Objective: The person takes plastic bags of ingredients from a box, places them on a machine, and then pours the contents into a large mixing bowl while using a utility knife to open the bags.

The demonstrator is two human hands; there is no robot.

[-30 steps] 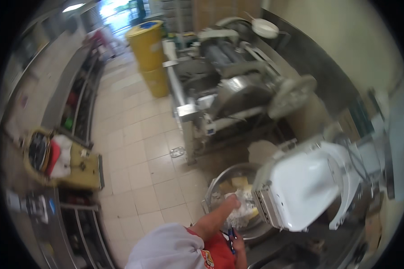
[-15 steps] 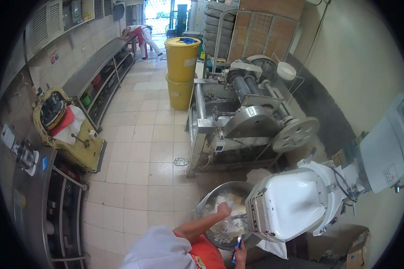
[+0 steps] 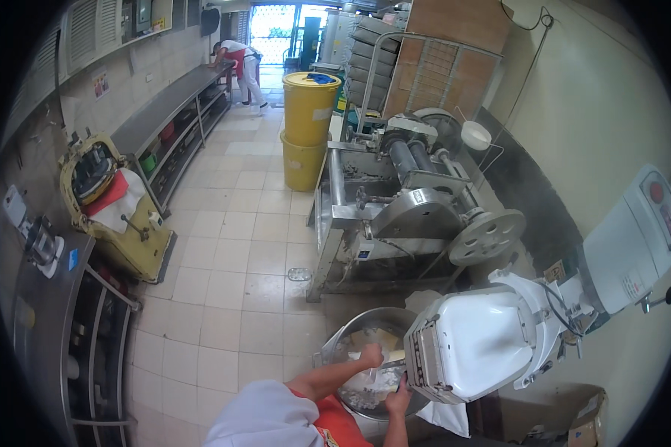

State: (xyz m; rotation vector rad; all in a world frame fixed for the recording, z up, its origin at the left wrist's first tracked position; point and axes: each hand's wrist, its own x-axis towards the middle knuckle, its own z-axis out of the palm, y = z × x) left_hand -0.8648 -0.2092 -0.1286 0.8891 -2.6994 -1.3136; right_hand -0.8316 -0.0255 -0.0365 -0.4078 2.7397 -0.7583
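In the head view, the right hand [image 3: 397, 402] has risen to the steel bowl [image 3: 386, 316], lower middle of the frame, its grip pinching a slim tool [image 3: 402, 383]; both hands are thus at the pale contents [image 3: 374, 381]; whether the left hand [image 3: 370, 355] pinches anything I cannot tell; a long table [image 3: 156, 108] runs upper left; yellow bins [image 3: 306, 112] stand on tiled floor [image 3: 261, 246], upper middle.

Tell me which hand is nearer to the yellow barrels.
Left. The left hand is over the metal bowl, closer to the yellow barrels ahead; the right hand is farther back, near the bowl's near-right edge.
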